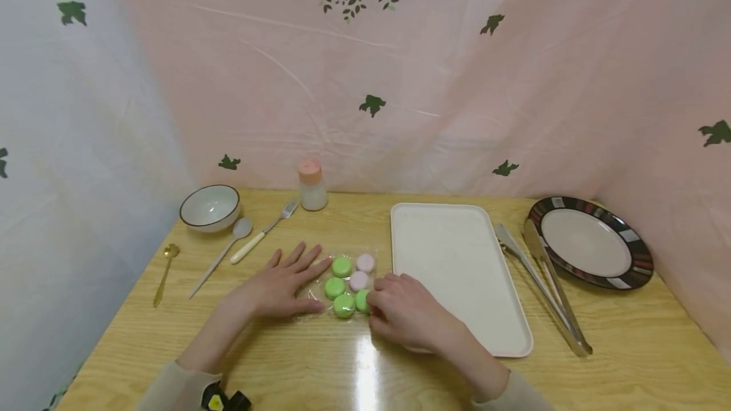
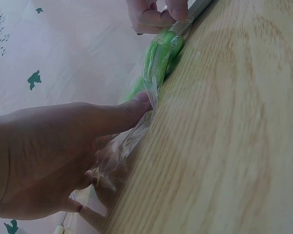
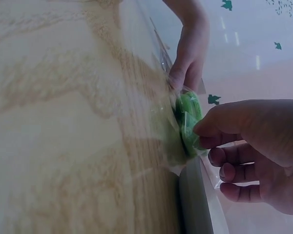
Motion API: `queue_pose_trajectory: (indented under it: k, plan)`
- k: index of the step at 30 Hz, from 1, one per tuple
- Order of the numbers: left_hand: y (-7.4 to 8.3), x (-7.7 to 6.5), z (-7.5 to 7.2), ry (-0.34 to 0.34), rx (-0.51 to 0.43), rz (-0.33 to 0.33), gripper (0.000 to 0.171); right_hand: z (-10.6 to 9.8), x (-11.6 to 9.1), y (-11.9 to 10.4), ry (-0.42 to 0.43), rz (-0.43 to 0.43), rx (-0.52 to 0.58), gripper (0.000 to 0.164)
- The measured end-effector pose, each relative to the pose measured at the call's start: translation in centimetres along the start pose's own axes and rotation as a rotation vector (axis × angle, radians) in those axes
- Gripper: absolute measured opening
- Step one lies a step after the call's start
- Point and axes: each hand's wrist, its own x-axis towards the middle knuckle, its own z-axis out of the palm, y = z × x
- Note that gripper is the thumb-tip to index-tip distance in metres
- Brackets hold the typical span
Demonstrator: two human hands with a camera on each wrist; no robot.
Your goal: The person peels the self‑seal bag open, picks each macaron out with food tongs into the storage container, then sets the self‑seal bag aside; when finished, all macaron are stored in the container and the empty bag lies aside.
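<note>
A clear plastic bag (image 1: 315, 297) of several green and pale lilac macarons (image 1: 344, 306) lies on the table left of the white tray. My left hand (image 1: 282, 287) rests on the bag's left part, fingers spread; its thumb presses the film against the table in the left wrist view. With curled fingers, my right hand (image 1: 407, 313) pinches the bag's right edge beside a green macaron (image 3: 188, 105), partly covering it in the head view. Thumb and forefinger meet at the film in the right wrist view, close over the tray's rim.
The white tray (image 1: 445, 252) reaches under my right hand. Right of it lie metal tongs (image 1: 548, 290) and a dark-rimmed plate (image 1: 639, 265). To the left are a bowl (image 1: 210, 227), a gold spoon (image 1: 164, 281), a grey spoon (image 1: 219, 257), a fork (image 1: 251, 246) and a pink-capped shaker (image 1: 312, 192).
</note>
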Motion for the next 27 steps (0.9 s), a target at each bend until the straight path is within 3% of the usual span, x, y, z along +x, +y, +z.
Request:
queue_pose_trajectory:
  k: [10,16,27]
  plan:
    - [0.1,-0.1,-0.2,0.002,-0.006,0.003,0.083,-1.0,0.0,0.9,-0.05,0.002,0.147,0.023]
    - [0.2,-0.1,-0.4,0.006,-0.009,0.007,0.082,-1.5,0.0,1.7,-0.105,0.044,0.225,0.019]
    - [0.1,-0.2,-0.2,0.005,0.0,0.014,0.083,-1.7,0.0,2.4,-0.162,0.07,0.273,0.017]
